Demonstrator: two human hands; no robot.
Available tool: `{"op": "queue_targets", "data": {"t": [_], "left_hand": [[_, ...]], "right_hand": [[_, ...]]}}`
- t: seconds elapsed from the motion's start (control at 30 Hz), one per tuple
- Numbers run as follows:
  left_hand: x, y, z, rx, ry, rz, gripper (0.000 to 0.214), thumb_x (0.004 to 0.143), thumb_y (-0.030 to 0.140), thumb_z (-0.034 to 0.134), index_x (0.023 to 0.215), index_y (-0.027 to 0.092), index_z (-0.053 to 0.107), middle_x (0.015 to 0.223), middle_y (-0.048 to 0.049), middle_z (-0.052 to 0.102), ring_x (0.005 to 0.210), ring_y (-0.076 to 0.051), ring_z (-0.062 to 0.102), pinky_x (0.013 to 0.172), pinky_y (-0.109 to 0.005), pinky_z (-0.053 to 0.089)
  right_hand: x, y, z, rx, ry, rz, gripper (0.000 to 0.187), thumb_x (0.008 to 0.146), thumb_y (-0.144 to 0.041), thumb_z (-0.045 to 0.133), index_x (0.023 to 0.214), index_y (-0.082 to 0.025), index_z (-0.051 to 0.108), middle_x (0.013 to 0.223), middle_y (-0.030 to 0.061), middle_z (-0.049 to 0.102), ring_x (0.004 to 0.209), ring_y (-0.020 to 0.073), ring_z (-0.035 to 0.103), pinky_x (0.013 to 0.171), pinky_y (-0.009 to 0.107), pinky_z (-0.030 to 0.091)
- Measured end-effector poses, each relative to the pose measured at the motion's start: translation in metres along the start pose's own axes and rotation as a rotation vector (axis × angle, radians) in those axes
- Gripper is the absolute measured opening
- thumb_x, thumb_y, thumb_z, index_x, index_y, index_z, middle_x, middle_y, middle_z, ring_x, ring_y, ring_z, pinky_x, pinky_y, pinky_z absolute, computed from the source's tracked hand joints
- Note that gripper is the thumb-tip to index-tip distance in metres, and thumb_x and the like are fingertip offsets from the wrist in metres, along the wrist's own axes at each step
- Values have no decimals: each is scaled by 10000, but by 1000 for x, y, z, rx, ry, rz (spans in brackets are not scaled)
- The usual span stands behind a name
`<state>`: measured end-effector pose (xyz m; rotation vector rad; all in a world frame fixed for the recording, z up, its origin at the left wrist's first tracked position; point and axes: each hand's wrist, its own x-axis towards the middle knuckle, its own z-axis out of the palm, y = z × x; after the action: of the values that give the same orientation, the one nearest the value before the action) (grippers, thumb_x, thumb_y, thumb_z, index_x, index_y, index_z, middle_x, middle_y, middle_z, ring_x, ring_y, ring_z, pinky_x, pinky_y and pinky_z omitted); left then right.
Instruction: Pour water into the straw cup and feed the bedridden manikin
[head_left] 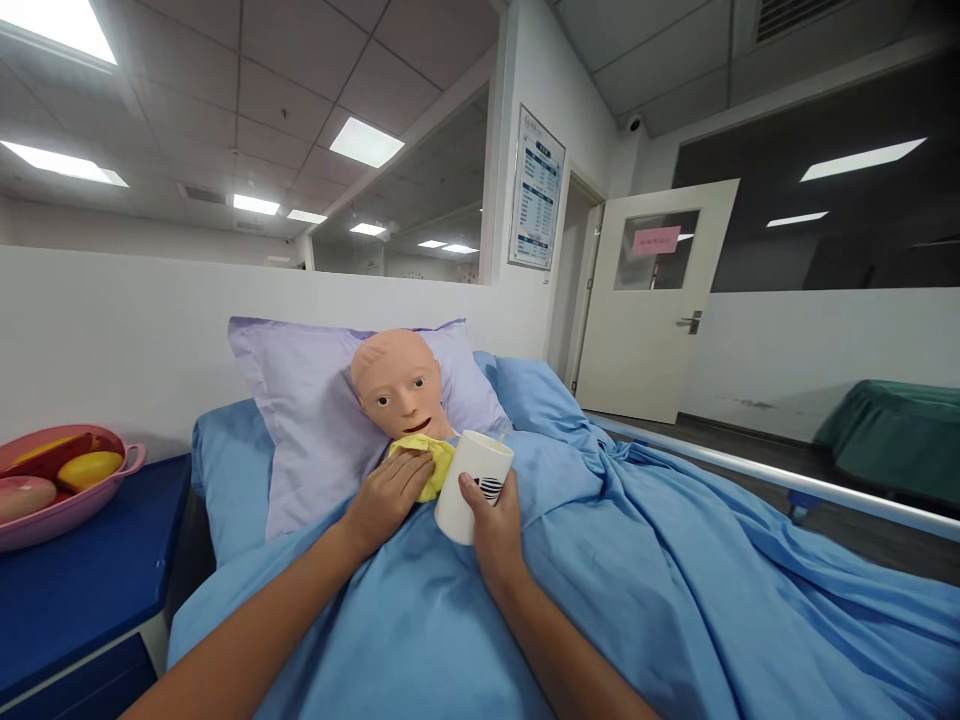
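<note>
Holding tilted white mug point(459, 500), pink basin point(84, 508) containing yellow fruit point(90, 470)

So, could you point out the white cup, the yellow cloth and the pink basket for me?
White cup point(454, 507): head view, on its outer wall, toward the base.
Yellow cloth point(441, 466): head view, on its uncovered part.
Pink basket point(75, 513): head view, on its outer wall.

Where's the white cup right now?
In the head view, the white cup is just below the middle, held in the right hand, just right of the yellow cloth under the left hand.
</note>
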<state>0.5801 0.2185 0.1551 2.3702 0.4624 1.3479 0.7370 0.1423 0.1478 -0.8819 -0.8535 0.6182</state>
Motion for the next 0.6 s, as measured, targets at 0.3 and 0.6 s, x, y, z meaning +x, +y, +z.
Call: {"op": "queue_targets", "data": {"t": [0.3, 0.6], "left_hand": [[55, 33, 0, 59, 26, 169, 327, 911, 247, 489, 1209, 210, 617, 1364, -112, 551, 1365, -248, 395, 1194, -538, 177], [28, 10, 7, -92, 18, 31, 318, 875, 251, 543, 1172, 185, 634, 1318, -95, 594, 1327, -256, 446, 1200, -479, 180]], "right_hand": [[0, -1, -1, -15, 0, -13, 535, 709, -480, 725, 1133, -234, 513, 974, 19, 616, 825, 195, 597, 721, 340, 506], [-2, -5, 0, -44, 22, -8, 495, 698, -494, 721, 1081, -240, 535, 978, 7, 608, 827, 192, 591, 709, 324, 500]]}}
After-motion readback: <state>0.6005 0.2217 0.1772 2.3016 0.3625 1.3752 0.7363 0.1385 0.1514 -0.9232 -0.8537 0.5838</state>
